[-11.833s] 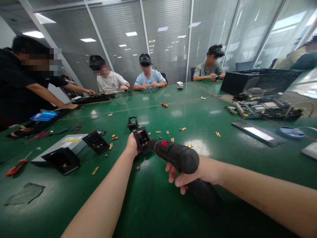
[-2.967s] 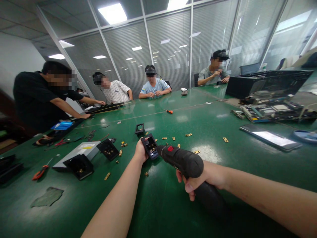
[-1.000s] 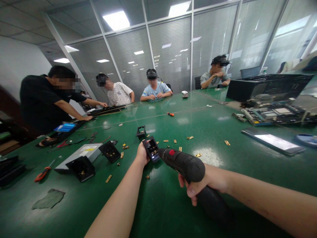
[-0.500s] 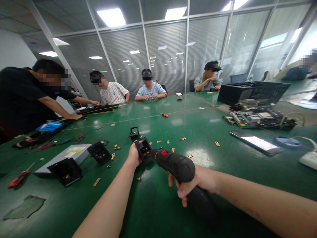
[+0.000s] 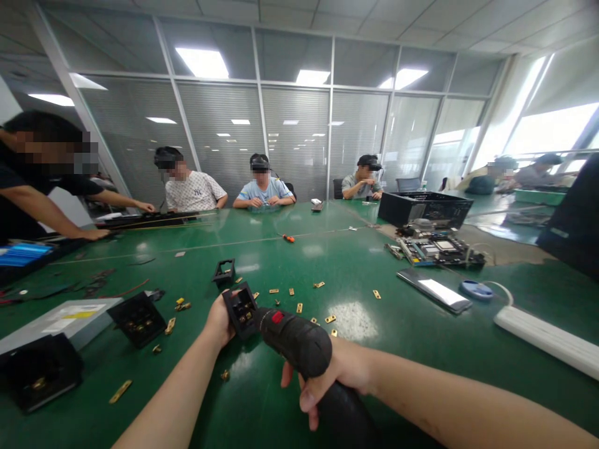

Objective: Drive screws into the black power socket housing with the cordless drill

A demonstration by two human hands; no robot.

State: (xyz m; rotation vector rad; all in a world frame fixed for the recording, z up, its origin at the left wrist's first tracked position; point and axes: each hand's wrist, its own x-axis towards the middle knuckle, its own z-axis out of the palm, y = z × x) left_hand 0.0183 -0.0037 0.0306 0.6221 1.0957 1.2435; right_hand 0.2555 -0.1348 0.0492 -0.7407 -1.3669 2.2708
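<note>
My left hand is closed on the side of a black plastic socket housing, tilted so its open face with brass parts inside shows. In my right hand is a black cordless drill, gripped by its handle. The drill's nose points left into the housing; its bit and any contact there are hidden. Another black housing with brass fittings lies to the left, and a further one sits at the lower left. Behind my left hand stands a black square frame. Small brass strips are scattered beyond the drill.
A flat metal box lies at left. To the right are a phone, a white power strip, a circuit board and a black computer case. An orange screwdriver lies mid-table. Several people sit or lean around the table.
The view has turned right and tilted up, so everything sits further left in it. My hands, the housing and the drill keep nearly the same pose relative to each other.
</note>
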